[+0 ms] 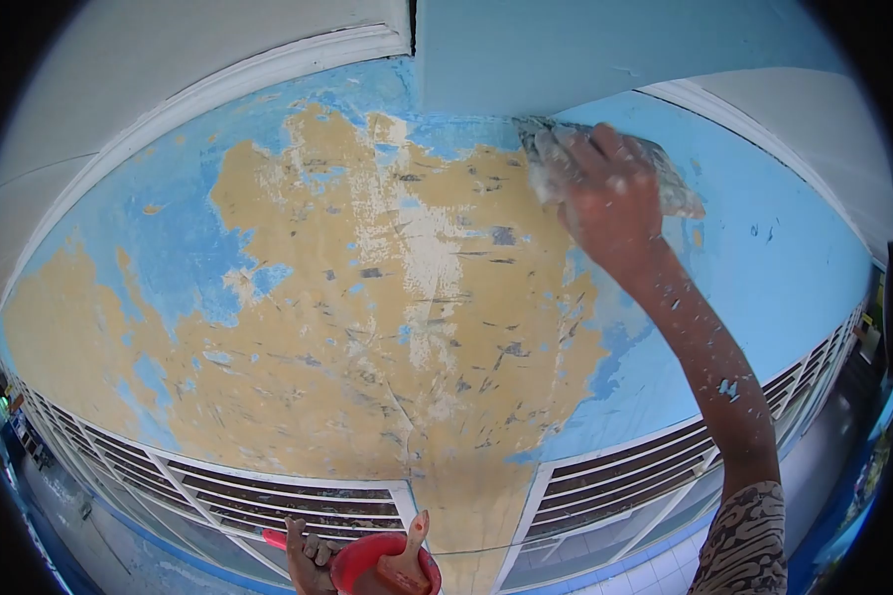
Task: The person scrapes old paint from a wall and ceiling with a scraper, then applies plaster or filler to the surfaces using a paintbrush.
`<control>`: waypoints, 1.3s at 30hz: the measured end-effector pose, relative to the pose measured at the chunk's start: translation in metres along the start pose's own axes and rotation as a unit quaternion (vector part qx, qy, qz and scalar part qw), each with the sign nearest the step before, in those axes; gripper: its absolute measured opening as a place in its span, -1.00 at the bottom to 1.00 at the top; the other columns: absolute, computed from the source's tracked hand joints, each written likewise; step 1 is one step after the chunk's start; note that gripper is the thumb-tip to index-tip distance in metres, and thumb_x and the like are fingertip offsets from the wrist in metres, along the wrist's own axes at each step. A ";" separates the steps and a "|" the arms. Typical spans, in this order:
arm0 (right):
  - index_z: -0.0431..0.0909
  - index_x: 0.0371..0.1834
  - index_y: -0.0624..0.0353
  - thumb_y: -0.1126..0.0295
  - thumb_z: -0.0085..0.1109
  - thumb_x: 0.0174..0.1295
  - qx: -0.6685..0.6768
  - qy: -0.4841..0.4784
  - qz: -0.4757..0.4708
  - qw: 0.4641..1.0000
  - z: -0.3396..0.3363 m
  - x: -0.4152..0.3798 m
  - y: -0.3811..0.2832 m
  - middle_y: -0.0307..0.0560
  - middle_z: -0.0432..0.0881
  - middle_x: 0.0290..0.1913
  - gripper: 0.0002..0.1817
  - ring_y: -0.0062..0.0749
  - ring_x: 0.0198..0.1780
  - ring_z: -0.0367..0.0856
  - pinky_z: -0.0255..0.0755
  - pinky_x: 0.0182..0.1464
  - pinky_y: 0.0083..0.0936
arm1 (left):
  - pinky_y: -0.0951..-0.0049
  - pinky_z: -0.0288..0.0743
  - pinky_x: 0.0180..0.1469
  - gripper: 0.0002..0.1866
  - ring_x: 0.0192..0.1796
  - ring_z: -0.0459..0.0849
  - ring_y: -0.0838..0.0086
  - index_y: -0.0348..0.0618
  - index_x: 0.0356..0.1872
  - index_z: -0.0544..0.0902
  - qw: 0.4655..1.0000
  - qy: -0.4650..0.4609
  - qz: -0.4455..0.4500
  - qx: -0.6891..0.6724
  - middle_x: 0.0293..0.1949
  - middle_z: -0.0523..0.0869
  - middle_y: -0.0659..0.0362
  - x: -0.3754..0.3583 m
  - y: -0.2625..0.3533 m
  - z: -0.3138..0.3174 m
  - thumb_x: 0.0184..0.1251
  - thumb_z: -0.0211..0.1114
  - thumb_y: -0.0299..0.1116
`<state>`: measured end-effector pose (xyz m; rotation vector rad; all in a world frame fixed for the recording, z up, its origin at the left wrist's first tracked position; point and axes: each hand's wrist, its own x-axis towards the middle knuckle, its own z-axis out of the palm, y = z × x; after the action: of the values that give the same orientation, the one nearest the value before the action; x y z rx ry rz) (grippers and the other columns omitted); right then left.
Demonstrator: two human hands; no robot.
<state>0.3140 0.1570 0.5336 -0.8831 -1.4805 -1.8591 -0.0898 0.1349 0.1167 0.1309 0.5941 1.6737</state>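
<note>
My right hand (pixel 613 203) is raised against the upper wall (pixel 367 297), just under a light-blue beam (pixel 615 59). Its fingers are closed on a crumpled grey-and-white rag (pixel 677 178), wet-looking and smeared, pressed to the wall. Blue flecks of paint dot that forearm. At the bottom, my left hand (pixel 313 560) is wrapped round the handle of a red dipper (pixel 362 550), partly cut off by the frame. A paintbrush (pixel 409 557) with a wooden handle leans in the dipper, bristles down. The wall shows peeled blue paint over tan, with white and dark patches.
Louvred windows with white frames stand below the wall on the left (pixel 268 496) and right (pixel 625 486). White moulding (pixel 268 64) runs along the ceiling edge. Tiled floor (pixel 655 575) shows at the lower right.
</note>
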 end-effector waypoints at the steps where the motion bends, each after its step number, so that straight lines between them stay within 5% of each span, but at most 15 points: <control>1: 0.74 -0.23 0.22 0.48 0.38 -0.04 -0.036 -0.003 -0.012 0.999 0.004 -0.001 -0.006 -0.09 0.69 -0.19 -0.75 -0.26 -0.04 0.65 0.61 -0.01 -0.30 | 0.50 0.45 -0.53 -0.68 -0.74 0.15 0.69 0.04 -0.13 0.55 1.000 -0.003 0.000 -0.001 -0.74 0.21 0.45 0.002 -0.003 0.002 0.49 0.29 0.05; 6: 0.72 -0.30 0.25 0.52 0.37 -0.08 -0.041 -0.028 -0.020 0.999 0.000 0.002 -0.014 -0.09 0.69 -0.29 -0.78 -0.25 -0.09 0.67 0.64 -0.07 -0.30 | 0.50 0.48 -0.53 -0.68 -0.74 0.16 0.68 0.03 -0.11 0.54 1.000 -0.002 0.002 0.000 -0.74 0.22 0.45 0.005 -0.011 0.003 0.50 0.29 0.05; 9: 0.69 -0.36 0.27 0.53 0.33 -0.04 0.075 -0.129 0.006 0.989 -0.021 0.010 -0.016 -0.06 0.70 -0.28 -0.86 -0.24 -0.09 0.68 0.66 -0.08 -0.29 | 0.51 0.50 -0.53 -0.67 -0.74 0.17 0.68 0.03 -0.11 0.54 1.000 0.009 0.004 0.010 -0.74 0.22 0.44 -0.003 -0.010 -0.006 0.50 0.28 0.05; 15: 0.70 -0.38 0.25 0.55 0.34 -0.04 -0.043 -0.085 0.057 0.994 -0.001 0.012 -0.018 -0.08 0.72 -0.30 -0.88 -0.27 -0.08 0.70 0.66 -0.08 -0.30 | 0.50 0.54 -0.52 -0.67 -0.76 0.17 0.66 0.01 -0.16 0.56 1.000 -0.003 0.000 0.024 -0.76 0.21 0.43 -0.013 -0.009 -0.006 0.54 0.23 0.06; 18: 0.70 -0.37 0.26 0.54 0.34 -0.01 -0.044 0.031 -0.005 0.999 0.004 0.010 -0.029 -0.08 0.72 -0.31 -0.89 -0.29 -0.07 0.70 0.66 -0.10 -0.32 | 0.50 0.54 -0.52 -0.67 -0.76 0.16 0.66 0.01 -0.18 0.57 1.000 -0.010 -0.001 0.023 -0.76 0.20 0.43 -0.014 -0.011 -0.005 0.54 0.22 0.06; 20: 0.69 -0.18 0.24 0.57 0.38 -0.11 0.077 -0.153 0.043 0.984 -0.015 0.020 -0.033 -0.09 0.70 -0.19 -0.67 -0.24 -0.03 0.68 0.64 0.00 -0.33 | 0.49 0.53 -0.52 -0.66 -0.76 0.16 0.65 0.01 -0.20 0.57 1.000 -0.016 -0.001 0.021 -0.77 0.20 0.43 -0.016 -0.013 -0.004 0.54 0.21 0.07; 23: 0.73 -0.33 0.30 0.51 0.36 0.02 -0.013 -0.098 0.090 0.991 -0.008 0.027 -0.030 0.03 0.74 -0.26 -0.86 -0.21 -0.07 0.72 0.69 -0.05 -0.30 | 0.49 0.53 -0.52 -0.65 -0.77 0.15 0.65 0.01 -0.23 0.58 1.000 -0.015 -0.012 0.017 -0.77 0.20 0.42 -0.017 -0.016 -0.003 0.55 0.20 0.08; 27: 0.75 -0.31 0.31 0.51 0.36 0.02 -0.041 -0.007 0.056 0.998 0.008 0.028 -0.058 0.04 0.74 -0.26 -0.83 -0.20 -0.10 0.72 0.70 -0.10 -0.29 | 0.48 0.52 -0.52 -0.63 -0.77 0.14 0.64 0.01 -0.27 0.59 0.999 -0.022 -0.030 0.004 -0.78 0.20 0.42 -0.018 -0.020 -0.002 0.55 0.19 0.09; 29: 0.75 -0.30 0.30 0.50 0.34 0.05 0.043 -0.068 -0.041 0.996 -0.001 0.028 -0.089 0.04 0.74 -0.27 -0.84 -0.23 -0.13 0.72 0.69 -0.15 -0.29 | 0.48 0.52 -0.51 -0.62 -0.77 0.14 0.64 0.01 -0.29 0.60 0.999 -0.028 -0.036 0.006 -0.78 0.20 0.42 -0.019 -0.021 -0.001 0.56 0.18 0.09; 32: 0.73 -0.18 0.19 0.51 0.33 0.03 0.091 -0.185 -0.099 0.973 -0.029 0.006 -0.140 -0.05 0.72 -0.21 -0.76 -0.12 -0.02 0.71 0.66 0.04 -0.19 | 0.47 0.50 -0.51 -0.59 -0.78 0.12 0.63 0.02 -0.35 0.60 0.998 -0.042 -0.034 0.016 -0.78 0.20 0.42 -0.021 -0.017 -0.001 0.57 0.16 0.10; 34: 0.73 -0.17 0.19 0.54 0.32 0.00 0.221 -0.388 -0.182 0.876 -0.048 0.002 -0.145 -0.07 0.71 -0.23 -0.73 -0.12 -0.08 0.70 0.67 -0.05 -0.18 | 0.48 0.46 -0.53 -0.57 -0.78 0.09 0.63 0.02 -0.42 0.58 0.998 -0.054 -0.016 0.019 -0.79 0.20 0.42 -0.024 -0.016 -0.006 0.57 0.15 0.10; 35: 0.73 -0.17 0.19 0.54 0.32 0.00 0.221 -0.389 -0.182 0.876 -0.049 -0.004 -0.141 -0.07 0.71 -0.23 -0.73 -0.12 -0.08 0.70 0.67 -0.05 -0.18 | 0.48 0.46 -0.53 -0.57 -0.78 0.09 0.63 0.02 -0.42 0.58 0.998 -0.054 -0.016 0.019 -0.79 0.20 0.42 -0.027 -0.013 -0.009 0.57 0.15 0.10; 37: 0.73 -0.25 0.26 0.51 0.29 -0.01 0.363 -0.292 0.038 0.884 -0.050 -0.023 -0.119 0.09 0.71 -0.24 -0.78 -0.12 -0.08 0.70 0.66 -0.05 -0.27 | 0.50 0.44 -0.54 -0.56 -0.78 0.09 0.64 0.03 -0.44 0.55 0.999 -0.023 -0.021 0.005 -0.78 0.20 0.42 -0.032 -0.007 -0.013 0.56 0.16 0.10; 39: 0.69 -0.18 0.26 0.52 0.26 -0.04 0.257 -0.211 0.114 0.936 -0.054 -0.035 -0.091 0.07 0.68 -0.19 -0.72 -0.09 -0.07 0.69 0.64 0.00 -0.24 | 0.52 0.42 -0.55 -0.56 -0.78 0.09 0.64 0.04 -0.45 0.54 1.000 -0.011 -0.020 -0.002 -0.79 0.19 0.43 -0.032 -0.004 -0.019 0.55 0.17 0.11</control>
<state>0.2559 0.1242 0.4438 -1.1673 -1.9039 -1.0685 -0.0874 0.0984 0.1061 0.1339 0.5743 1.6321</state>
